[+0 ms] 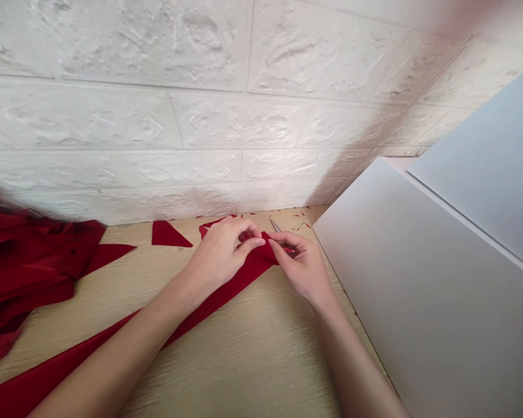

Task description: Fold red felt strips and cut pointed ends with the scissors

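A long strip of red fabric (226,296) runs from the lower left up to my hands, passing under my left forearm. My left hand (224,247) pinches the strip's far end between thumb and forefinger. Close beside it, my right hand (303,264) grips the same end, also with thumb and fingertips. The fabric looks folded or bunched between the two pinches. Behind my right hand lie scissors (275,226), of which a pointed metal blade shows; the rest is mostly hidden by the hand.
A heap of red fabric (26,273) lies at the left. A small red scrap (169,234) sits near the white brick-patterned wall (209,122), and red snippets (303,217) litter the tabletop (244,366). A white panel (440,278) stands along the right side.
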`<move>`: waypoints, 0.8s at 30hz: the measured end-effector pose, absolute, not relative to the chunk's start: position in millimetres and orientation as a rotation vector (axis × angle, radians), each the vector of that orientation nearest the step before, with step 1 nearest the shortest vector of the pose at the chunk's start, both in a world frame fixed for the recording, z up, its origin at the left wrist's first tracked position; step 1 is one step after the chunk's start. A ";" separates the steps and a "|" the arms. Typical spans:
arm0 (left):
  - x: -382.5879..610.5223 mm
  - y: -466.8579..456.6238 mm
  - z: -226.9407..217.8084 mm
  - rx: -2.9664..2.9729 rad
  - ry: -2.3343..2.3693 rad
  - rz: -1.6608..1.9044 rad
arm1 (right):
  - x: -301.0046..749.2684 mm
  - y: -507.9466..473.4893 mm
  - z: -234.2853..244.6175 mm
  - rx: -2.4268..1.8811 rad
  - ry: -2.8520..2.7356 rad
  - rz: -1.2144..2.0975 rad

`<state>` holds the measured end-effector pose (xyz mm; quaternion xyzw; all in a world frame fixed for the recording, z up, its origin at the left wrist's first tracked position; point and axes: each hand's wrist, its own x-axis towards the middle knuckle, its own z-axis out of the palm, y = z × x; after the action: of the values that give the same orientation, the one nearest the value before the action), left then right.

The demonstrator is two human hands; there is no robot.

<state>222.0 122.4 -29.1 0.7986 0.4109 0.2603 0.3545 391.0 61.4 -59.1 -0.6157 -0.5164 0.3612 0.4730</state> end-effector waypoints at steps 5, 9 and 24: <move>220.8 121.6 -27.4 2.060 1.050 0.686 | 392.9 58.8 -52.9 -1.494 -1.343 0.869; 221.8 120.1 -29.3 2.072 1.055 0.709 | 393.3 56.6 -48.4 -1.535 -1.366 0.876; 222.1 121.8 -31.3 1.917 1.053 0.673 | 394.0 54.8 -47.6 -1.563 -1.407 0.857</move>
<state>222.1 121.8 -31.3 0.7627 0.4191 0.2676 0.4136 394.0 54.8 -47.6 -0.6240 -0.5619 0.3423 0.4216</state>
